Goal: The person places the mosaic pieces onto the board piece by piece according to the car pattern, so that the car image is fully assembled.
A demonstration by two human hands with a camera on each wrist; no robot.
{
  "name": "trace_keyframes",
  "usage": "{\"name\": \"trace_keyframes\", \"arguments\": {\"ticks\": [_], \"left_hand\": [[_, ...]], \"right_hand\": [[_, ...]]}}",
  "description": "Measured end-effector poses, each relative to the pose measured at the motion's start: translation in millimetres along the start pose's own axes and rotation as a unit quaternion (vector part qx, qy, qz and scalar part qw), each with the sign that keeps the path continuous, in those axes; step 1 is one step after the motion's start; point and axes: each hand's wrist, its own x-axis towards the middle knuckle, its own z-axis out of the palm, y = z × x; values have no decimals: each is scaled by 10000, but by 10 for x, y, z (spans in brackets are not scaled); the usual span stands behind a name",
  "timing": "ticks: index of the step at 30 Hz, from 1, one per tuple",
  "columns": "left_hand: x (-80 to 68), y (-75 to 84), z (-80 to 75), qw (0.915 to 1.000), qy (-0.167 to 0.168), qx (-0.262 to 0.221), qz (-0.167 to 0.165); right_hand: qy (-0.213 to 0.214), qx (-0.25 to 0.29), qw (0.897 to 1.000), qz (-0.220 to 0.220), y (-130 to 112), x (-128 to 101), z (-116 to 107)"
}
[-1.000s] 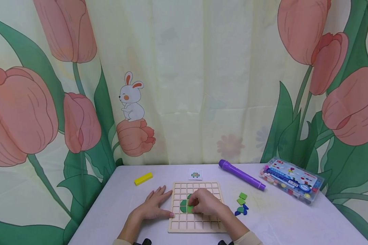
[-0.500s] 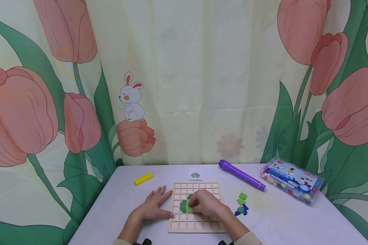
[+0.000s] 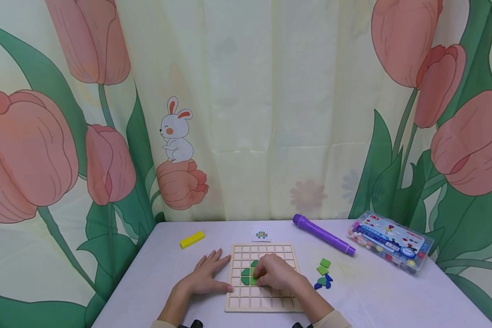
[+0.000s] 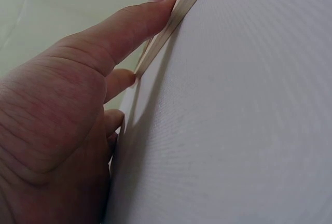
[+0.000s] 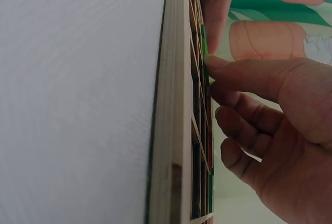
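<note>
A wooden grid board (image 3: 242,303) lies on the white table, with dark green rounded pieces (image 3: 245,276) and a light green tile (image 3: 253,280) in its cells. My right hand (image 3: 276,272) is over the board's middle, thumb and forefinger pinching at the light green tile; the hand covers part of the pieces. In the right wrist view the thumb tip touches a green edge (image 5: 204,45), and the other fingers are curled. My left hand (image 3: 205,275) rests spread at the board's left side, its thumb on the wooden edge (image 4: 176,19).
Right of the board lie light green squares (image 3: 325,263), a green half-round piece (image 3: 321,281) and several blue pieces (image 3: 328,277). Behind are a small pattern card (image 3: 261,234), a purple microphone-shaped stick (image 3: 324,234), a clear plastic case (image 3: 391,241) and a yellow block (image 3: 192,239).
</note>
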Motion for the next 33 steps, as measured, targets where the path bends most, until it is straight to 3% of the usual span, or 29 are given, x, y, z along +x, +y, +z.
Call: {"name": "trace_keyframes", "arguments": {"ticks": [11, 19, 27, 33], "left_hand": [[-6, 11, 0, 10000, 41, -56, 43], [-27, 25, 7, 9999, 79, -16, 67], [-24, 27, 1, 10000, 37, -5, 19], [-20, 31, -12, 10000, 60, 20, 5]], "right_hand": [[326, -129, 9994, -66, 44, -69, -161], [527, 125, 9984, 159, 158, -169, -364], [918, -164, 9954, 214, 321, -302, -554], [1180, -198, 9915, 512, 443, -390, -670]]}}
